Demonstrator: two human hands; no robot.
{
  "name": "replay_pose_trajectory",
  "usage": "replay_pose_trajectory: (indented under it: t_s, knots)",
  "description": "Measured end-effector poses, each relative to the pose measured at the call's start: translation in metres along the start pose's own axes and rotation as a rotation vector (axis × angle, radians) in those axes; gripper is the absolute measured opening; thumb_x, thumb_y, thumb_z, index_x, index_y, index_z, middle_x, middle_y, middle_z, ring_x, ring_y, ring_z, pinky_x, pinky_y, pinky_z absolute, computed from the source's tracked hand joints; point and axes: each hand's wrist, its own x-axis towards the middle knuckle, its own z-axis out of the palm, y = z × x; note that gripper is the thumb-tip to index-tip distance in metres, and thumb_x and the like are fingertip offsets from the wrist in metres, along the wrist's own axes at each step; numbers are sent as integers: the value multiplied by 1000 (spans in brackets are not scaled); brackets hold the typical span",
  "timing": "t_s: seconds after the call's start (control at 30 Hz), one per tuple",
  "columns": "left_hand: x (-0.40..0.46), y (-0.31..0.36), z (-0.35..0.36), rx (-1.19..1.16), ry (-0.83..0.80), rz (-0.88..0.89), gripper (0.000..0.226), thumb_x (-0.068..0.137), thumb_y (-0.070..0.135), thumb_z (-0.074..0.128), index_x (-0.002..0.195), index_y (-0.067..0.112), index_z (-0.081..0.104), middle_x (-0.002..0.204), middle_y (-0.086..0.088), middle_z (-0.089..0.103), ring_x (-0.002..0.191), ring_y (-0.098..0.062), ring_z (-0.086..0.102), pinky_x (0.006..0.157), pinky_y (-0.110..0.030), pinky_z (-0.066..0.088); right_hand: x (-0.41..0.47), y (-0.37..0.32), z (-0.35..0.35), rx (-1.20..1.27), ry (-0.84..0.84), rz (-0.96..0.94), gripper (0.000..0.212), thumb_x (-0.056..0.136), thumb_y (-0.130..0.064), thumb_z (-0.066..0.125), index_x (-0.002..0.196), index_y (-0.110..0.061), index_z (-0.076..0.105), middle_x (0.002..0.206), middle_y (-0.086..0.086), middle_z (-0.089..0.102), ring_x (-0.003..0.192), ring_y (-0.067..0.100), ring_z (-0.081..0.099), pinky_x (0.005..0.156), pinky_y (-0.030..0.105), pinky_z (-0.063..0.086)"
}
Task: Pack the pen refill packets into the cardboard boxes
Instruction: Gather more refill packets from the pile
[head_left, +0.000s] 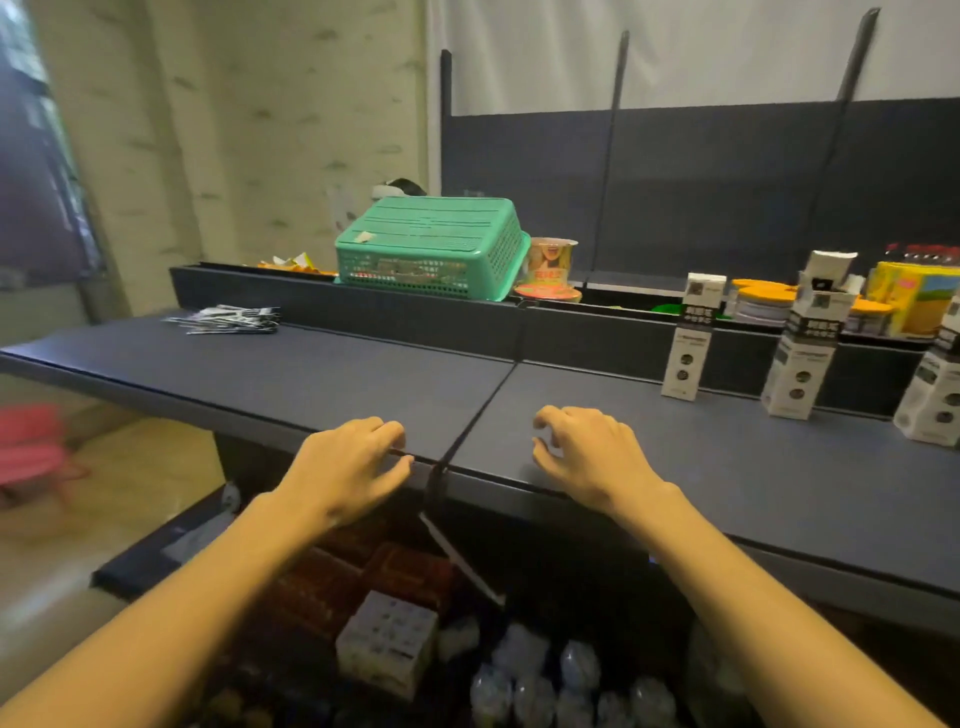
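Note:
A loose pile of black-and-white pen refill packets (228, 318) lies at the far left of the dark table (322, 379). Three tall white-and-black cardboard boxes stand upright at the right: one (693, 338), a second with its top flap raised (810, 338), and a third (935, 395) cut off by the frame edge. My left hand (348, 467) and my right hand (587, 457) rest at the table's near edge, fingers loosely curled, holding nothing. Both hands are well away from the packets and the boxes.
An upturned green plastic basket (431, 254) and a noodle cup (550, 260) sit behind a low dark divider (415, 312). Orange-lidded jars (763, 304) and yellow packages (919, 296) stand at the back right. Boxes and wrapped goods fill the shelf under the table (389, 639).

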Motion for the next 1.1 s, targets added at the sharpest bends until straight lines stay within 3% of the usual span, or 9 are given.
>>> replay_pose_trajectory:
  t_s: [0.17, 0.43, 0.53, 0.73, 1.1]
  knots:
    - [-28, -66, -16, 15, 12, -74, 42, 83, 54, 35, 90, 22, 60, 80, 5, 63, 73, -18, 62, 53, -25, 34, 44, -58, 21, 7, 8, -77, 28, 97, -34, 46, 119, -19, 56, 110, 3, 65, 99, 26, 60, 79, 39, 52]
    - [-38, -165, -17, 50, -46, -183, 29, 87, 47, 48, 96, 22, 59, 88, 6, 61, 83, -17, 60, 59, -26, 35, 138, -136, 64, 43, -24, -191, 26, 96, -33, 48, 115, -17, 55, 105, 5, 64, 95, 29, 58, 76, 39, 52]
    - [-29, -207, -9, 56, -72, -216, 21, 91, 40, 55, 101, 22, 60, 95, 7, 62, 88, -15, 59, 62, -26, 39, 180, -159, 83, 36, -29, -226, 25, 95, -32, 48, 114, -16, 55, 104, 6, 64, 95, 30, 58, 75, 39, 51]
    - [-11, -296, 13, 63, -109, -288, 27, 92, 45, 50, 107, 25, 57, 102, 8, 59, 94, -13, 57, 74, -31, 50, 265, -189, 121, 1, -72, -293, 29, 94, -31, 50, 119, -16, 54, 110, 7, 63, 102, 33, 57, 78, 40, 51]
    - [21, -444, 58, 10, -178, -274, 31, 91, 49, 52, 111, 25, 55, 114, 5, 58, 101, -12, 54, 82, -27, 46, 357, -227, 174, -105, -106, -225, 33, 96, -34, 48, 125, -21, 52, 118, 3, 61, 108, 30, 57, 77, 35, 47]
